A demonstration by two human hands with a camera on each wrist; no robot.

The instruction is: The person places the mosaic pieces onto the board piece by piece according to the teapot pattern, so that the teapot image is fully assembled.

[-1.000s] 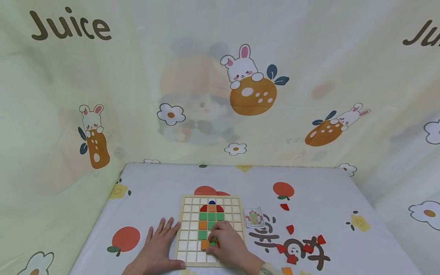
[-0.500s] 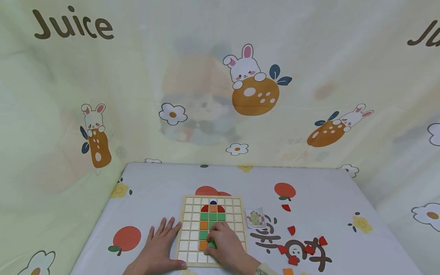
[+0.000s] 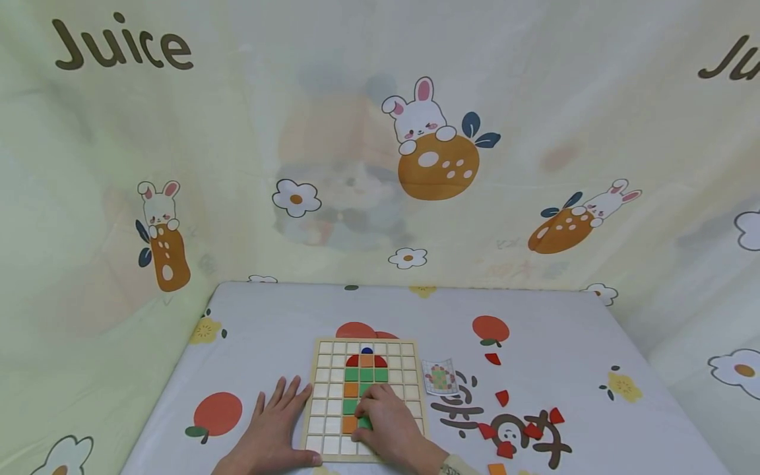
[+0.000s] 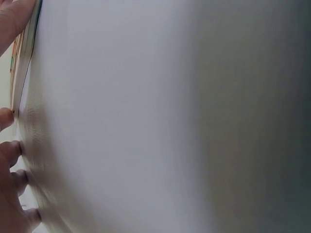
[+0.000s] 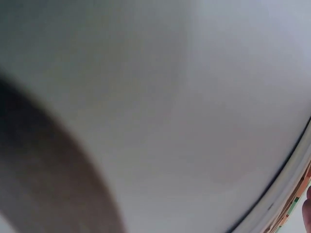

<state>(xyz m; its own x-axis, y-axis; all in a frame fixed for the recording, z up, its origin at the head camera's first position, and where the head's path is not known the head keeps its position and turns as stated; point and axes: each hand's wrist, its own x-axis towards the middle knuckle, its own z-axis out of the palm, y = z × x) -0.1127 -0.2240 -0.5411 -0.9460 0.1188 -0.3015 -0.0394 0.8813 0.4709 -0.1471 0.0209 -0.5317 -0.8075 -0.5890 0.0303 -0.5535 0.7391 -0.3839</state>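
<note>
On the table (image 3: pixel 267 356) lies a pale gridded board (image 3: pixel 330 455), set roughly square to the person. A narrow column of coloured pieces stands in its middle columns, its long axis running away from the person. The rounded end points to the far edge, where a blue half-disc (image 3: pixel 367 351) shows its curve outward and its flat side toward the person. Below it an orange square (image 3: pixel 367 361) sits between two red quarter-rounds (image 3: pixel 352 361), then comes a row of three green squares (image 3: pixel 367 375).

The right hand (image 3: pixel 392 422) is over the lower part of the board, thumb and forefinger bent to either side of a green tile (image 3: pixel 364 423). It seems to be pinching that tile, though the knuckles cover much of it. The tile is just right of an orange tile (image 3: pixel 349 425), its visible edges following the grid.

The left hand (image 3: pixel 270 425) lies spread beside the board's left side, fingers pointing away, thumb reaching to the near left corner.

Just right of the board is a small printed card (image 3: pixel 439 377), slightly tilted; farther right, loose red pieces (image 3: pixel 502 398) are scattered, their corners pointing various ways.
</note>
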